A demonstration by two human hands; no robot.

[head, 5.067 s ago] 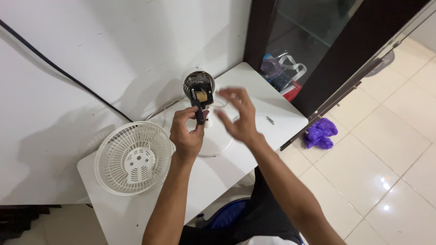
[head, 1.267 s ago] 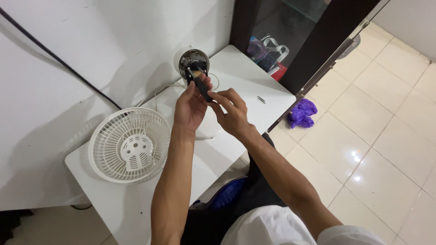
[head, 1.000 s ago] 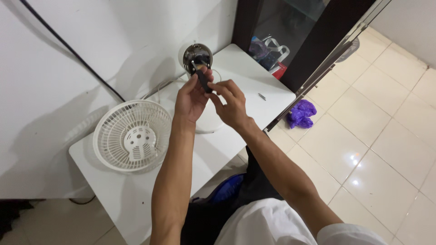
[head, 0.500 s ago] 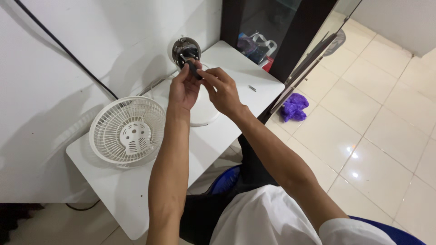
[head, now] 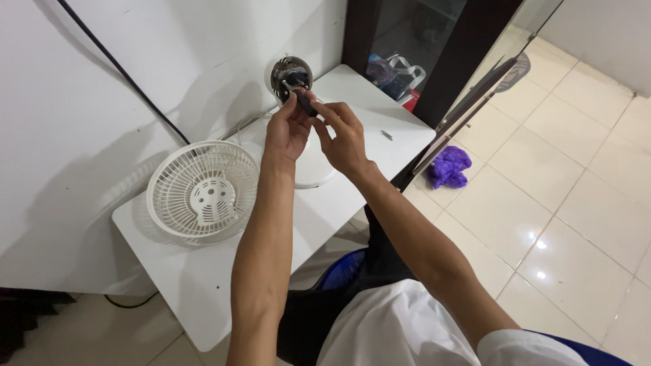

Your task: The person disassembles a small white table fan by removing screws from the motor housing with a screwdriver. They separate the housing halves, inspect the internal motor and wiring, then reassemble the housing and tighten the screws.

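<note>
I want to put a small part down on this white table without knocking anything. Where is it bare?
Bare patches: the near corner of the white table, in front of the fan grille, and the right end around the small screw. It is crowded at the back, where both hands meet at the motor.

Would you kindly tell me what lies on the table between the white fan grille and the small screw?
In the head view, the fan's round white base lies between the fan grille and the screw.

A single head-worn camera looks steeply down and forward from above the person's chest, along both outstretched forearms. It sits close enough that the hands fill the upper centre, over a white tabletop [head: 203, 285] set against a white wall [head: 68, 135], with tiled floor [head: 576, 203] on the right.
</note>
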